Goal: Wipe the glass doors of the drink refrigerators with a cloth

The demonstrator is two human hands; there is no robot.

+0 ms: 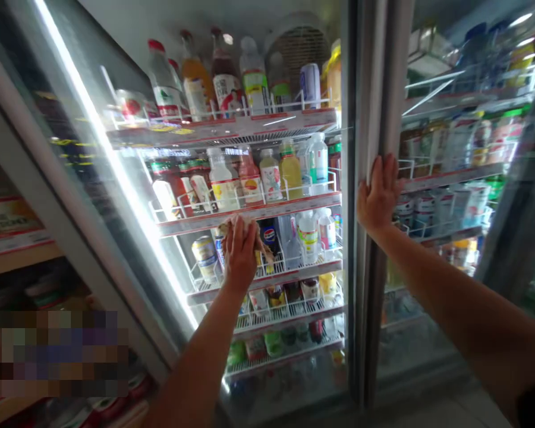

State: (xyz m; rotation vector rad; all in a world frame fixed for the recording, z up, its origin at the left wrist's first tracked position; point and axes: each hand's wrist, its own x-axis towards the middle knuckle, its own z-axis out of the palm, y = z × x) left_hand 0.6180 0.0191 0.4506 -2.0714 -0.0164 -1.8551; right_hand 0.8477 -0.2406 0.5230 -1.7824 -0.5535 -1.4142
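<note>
My left hand [241, 252] presses a crumpled light-brown cloth [266, 248] against the glass door [289, 368] of a drinks fridge. Most of the cloth is covered by the fingers, which bend over it. To the right, my right hand [378, 195] lies on the metal door frame [370, 309], its fingers stretched upward and holding nothing. Behind the glass, near my left hand, stand a silver-and-gold can [204, 257] and a dark blue Pepsi bottle [270, 235].
Bottles fill the upper fridge shelf [232, 126] and those below. A bright light strip [93, 116] slants down the left side. Wooden shelving [24, 258] with goods stands at left. Another fridge section with drinks [455, 208] is at right.
</note>
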